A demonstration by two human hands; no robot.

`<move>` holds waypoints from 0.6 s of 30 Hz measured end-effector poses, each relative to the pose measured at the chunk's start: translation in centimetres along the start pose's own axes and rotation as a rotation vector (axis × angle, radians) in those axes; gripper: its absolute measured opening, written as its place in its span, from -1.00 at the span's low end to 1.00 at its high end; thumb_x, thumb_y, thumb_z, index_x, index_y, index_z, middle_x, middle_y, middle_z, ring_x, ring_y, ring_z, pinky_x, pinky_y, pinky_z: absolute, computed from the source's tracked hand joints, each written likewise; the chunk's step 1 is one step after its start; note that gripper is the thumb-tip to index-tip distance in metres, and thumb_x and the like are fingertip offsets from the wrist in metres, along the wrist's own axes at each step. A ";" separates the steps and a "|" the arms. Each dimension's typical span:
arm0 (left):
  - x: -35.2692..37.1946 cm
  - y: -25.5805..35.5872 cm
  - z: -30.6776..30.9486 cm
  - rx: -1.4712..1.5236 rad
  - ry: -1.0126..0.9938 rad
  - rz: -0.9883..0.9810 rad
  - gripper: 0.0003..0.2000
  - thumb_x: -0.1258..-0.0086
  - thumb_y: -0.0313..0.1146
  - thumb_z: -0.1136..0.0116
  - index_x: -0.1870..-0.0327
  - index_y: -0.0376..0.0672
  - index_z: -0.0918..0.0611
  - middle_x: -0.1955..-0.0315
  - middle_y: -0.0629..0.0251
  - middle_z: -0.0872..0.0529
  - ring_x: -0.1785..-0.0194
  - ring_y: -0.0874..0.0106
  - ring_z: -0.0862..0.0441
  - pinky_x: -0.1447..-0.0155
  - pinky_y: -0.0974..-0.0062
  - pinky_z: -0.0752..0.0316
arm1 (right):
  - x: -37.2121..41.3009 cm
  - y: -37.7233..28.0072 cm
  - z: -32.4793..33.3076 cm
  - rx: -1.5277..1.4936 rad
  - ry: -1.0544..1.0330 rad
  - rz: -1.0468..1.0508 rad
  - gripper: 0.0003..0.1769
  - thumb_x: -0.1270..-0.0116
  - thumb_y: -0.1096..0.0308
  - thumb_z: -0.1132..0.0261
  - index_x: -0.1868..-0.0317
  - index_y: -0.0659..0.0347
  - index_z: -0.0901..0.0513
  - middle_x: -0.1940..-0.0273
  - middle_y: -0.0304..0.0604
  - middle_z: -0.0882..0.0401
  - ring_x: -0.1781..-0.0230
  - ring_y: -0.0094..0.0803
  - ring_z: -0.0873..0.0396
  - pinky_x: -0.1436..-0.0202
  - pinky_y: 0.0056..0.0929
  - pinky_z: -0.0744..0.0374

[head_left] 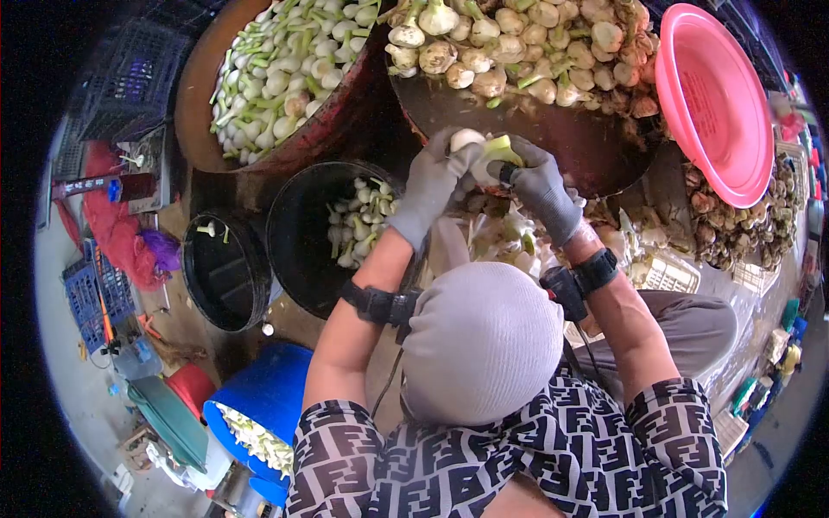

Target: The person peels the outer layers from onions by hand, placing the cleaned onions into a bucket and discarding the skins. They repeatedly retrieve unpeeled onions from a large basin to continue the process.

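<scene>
My left hand [437, 180], in a grey glove, is closed around a white garlic bulb [467, 140]. Close beside it my right hand [542, 185], gloved too, has its fingers curled by a pale green garlic stem [501, 152]. A small black piece [507, 173] shows at the right fingers; I cannot make out what tool it belongs to. Beyond both hands, untrimmed garlic bulbs [492, 52] are heaped on a dark round tray [596, 155]. Below the hands lie loose garlic peelings [518, 233].
At upper left a large rusty tub [200, 112] holds peeled garlic. A black bucket [294, 224] with some bulbs and a smaller black bucket [226, 293] stand left. A pink basin [725, 104] leans at upper right, near more garlic [751, 216]. A blue barrel [268, 388] lies lower left.
</scene>
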State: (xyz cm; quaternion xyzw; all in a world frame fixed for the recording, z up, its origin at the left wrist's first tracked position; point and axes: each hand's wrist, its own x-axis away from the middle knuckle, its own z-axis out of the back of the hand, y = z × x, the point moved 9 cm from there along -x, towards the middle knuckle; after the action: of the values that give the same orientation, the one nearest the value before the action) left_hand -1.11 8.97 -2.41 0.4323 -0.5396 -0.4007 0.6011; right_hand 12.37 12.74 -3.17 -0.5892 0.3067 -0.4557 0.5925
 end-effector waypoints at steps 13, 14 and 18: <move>-1.0 2.8 2.3 -0.242 0.140 -0.182 -0.66 -0.19 -0.15 -0.22 0.32 -0.34 -0.62 0.42 0.25 -0.66 0.34 0.47 -0.58 0.20 0.51 -0.46 | 2.2 1.2 0.2 -0.336 -0.050 -0.438 -0.75 -0.03 0.52 -0.22 0.21 0.35 -0.58 0.43 -0.20 -0.58 0.57 -0.57 -0.50 0.53 -0.63 -0.48; -0.6 3.4 1.7 -0.442 0.085 -0.161 -0.70 -0.18 -0.20 -0.24 0.33 -0.33 -0.63 0.40 0.24 -0.66 0.34 0.49 -0.58 0.21 0.51 -0.46 | 2.3 1.1 -0.1 -0.353 -0.073 -0.432 -0.75 -0.04 0.52 -0.22 0.20 0.35 -0.58 0.45 -0.20 -0.57 0.59 -0.58 -0.49 0.56 -0.64 -0.45; -1.6 0.0 1.1 -0.163 -0.046 -0.043 -0.79 -0.20 -0.32 -0.23 0.35 -0.32 -0.64 0.35 0.28 -0.67 0.32 0.63 -0.55 0.25 0.64 -0.44 | 2.5 0.0 1.0 -0.191 -0.150 -0.279 -0.77 -0.05 0.56 -0.21 0.22 0.33 -0.59 0.46 -0.22 -0.58 0.54 -0.62 -0.49 0.54 -0.65 -0.44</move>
State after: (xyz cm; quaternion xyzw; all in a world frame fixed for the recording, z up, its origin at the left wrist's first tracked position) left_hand -2.40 10.35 -2.85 0.3842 -0.5096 -0.4656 0.6131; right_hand 14.29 10.92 -2.57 -0.7120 0.2186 -0.4571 0.4861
